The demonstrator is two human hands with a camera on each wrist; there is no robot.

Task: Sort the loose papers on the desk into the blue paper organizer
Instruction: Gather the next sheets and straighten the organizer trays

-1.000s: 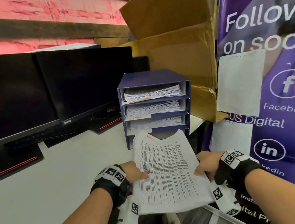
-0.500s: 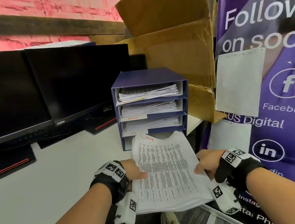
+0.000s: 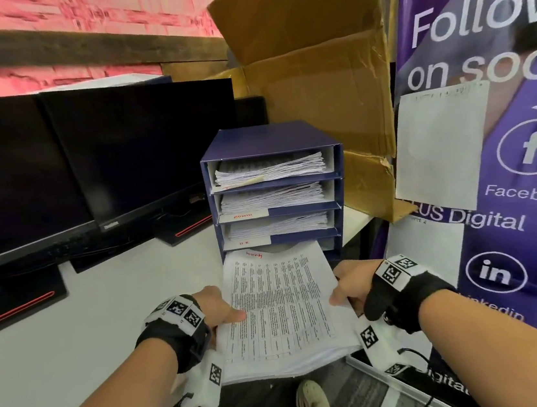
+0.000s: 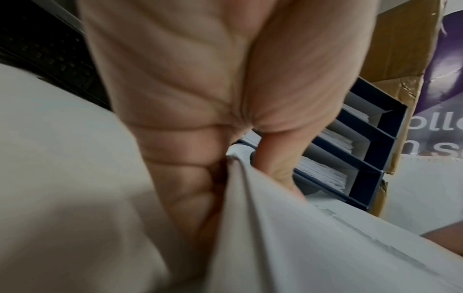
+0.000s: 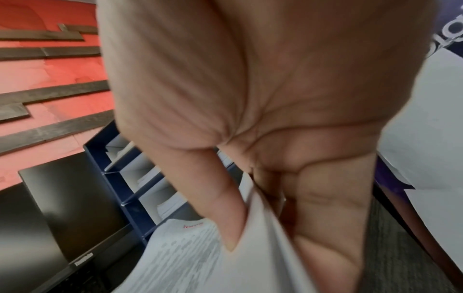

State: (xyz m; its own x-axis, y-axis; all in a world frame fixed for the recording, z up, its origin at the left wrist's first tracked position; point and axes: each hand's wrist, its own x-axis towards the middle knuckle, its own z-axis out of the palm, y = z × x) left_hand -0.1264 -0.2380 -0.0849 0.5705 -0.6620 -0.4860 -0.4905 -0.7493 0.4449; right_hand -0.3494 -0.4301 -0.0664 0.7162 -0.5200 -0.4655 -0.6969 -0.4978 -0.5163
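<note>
The left hand (image 3: pixel 217 306) is gripping the left edge of a stack of printed papers (image 3: pixel 280 306), thumb lying on top and fingers curling underneath; the left wrist view is showing the sheets wedged between thumb and fingers. The right hand (image 3: pixel 350 286) is holding the opposite edge the same way, thumb pressing down on the top sheet. So both hands are closed round the one stack, carrying it level between them.

Compared with a second ago, the stack is reaching further forward: its far edge, marked with red handwriting, was hanging short of the blue paper organizer (image 3: pixel 274 189) and is now meeting the mouth of the bottom slot (image 3: pixel 328 245), just below the shelf carrying a small white label. Whether the edge is already inside is hard to tell.

That suggests the filing of this bundle is well under way; what remains is likely a straight push until the sheets are sitting fully in. The three upper shelves are already holding paper.

The organizer is standing on the white desk (image 3: pixel 58 347), beside two dark monitors (image 3: pixel 139 151), with a cardboard box (image 3: pixel 325 95) behind and a purple banner (image 3: pixel 518 240) to the right.
</note>
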